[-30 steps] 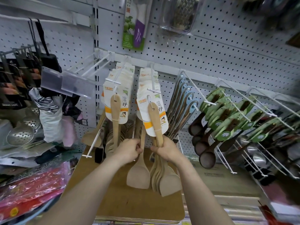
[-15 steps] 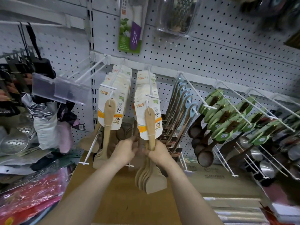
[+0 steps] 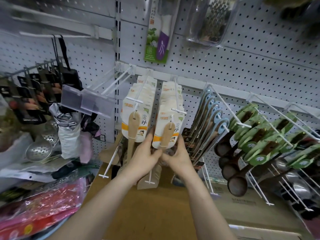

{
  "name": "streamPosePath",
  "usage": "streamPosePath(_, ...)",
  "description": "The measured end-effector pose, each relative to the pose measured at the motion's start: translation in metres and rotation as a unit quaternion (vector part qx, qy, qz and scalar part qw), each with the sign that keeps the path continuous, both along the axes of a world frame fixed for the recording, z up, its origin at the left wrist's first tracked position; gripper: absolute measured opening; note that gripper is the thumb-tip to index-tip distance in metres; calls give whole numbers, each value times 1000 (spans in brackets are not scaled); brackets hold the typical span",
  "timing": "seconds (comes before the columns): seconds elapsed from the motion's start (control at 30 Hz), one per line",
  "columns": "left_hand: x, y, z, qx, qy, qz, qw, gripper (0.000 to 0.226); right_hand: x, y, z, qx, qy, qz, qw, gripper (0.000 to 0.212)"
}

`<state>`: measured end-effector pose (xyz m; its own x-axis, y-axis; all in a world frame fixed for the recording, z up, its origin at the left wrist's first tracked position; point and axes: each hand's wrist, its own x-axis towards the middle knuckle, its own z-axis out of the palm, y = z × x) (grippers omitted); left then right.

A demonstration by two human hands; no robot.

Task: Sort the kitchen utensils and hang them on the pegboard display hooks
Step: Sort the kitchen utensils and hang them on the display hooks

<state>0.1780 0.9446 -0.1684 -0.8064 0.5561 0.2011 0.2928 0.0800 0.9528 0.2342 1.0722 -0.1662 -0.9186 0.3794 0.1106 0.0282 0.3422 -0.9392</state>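
Observation:
Two bunches of wooden spatulas hang on white hooks of the pegboard (image 3: 242, 66), each with white and orange label cards. The left bunch (image 3: 133, 125) hangs free. My right hand (image 3: 180, 158) grips the handles of the right bunch (image 3: 167, 134) just below its cards. My left hand (image 3: 144, 156) meets it from the left, thumb against the handles and fingers reaching up between the two bunches. Spatula blades (image 3: 149, 177) show below my hands. The right bunch's hook (image 3: 178, 110) ends just above it.
Blue-tagged utensils (image 3: 216, 115) and dark ladles with green cards (image 3: 237, 186) hang to the right. Bare hooks with clear price holders (image 3: 86, 103) jut out at left. A metal skimmer (image 3: 39, 149) and pink packets (image 3: 43, 205) lie left. A brown cardboard box (image 3: 147, 213) sits below.
Both hands have risen with the right bunch of spatulas, closer to the label cards. My left hand let go of the single spatula and joined the right hand on the bunch.

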Motion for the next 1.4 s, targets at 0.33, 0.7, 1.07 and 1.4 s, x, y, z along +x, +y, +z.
streamPosePath(0.33, 0, 21, 30, 47, -22, 30, 998, 52, -1, 16, 41, 19, -9, 71, 997, 76)
streamPosePath(0.7, 13, 4, 15, 7, -50, -4, 999, 74, 5, 13, 28, 45, -25, 46, 998, 73)
streamPosePath(1.07, 41, -51, -34, -76, -5, 134, 988, 20, 13, -13, -24, 120, -223, -11, 967, 11)
streamPosePath(1.4, 6, -111, -52, -60, -1, 182, 981, 29, 14, -44, -21, 273, -311, -70, 908, 38)
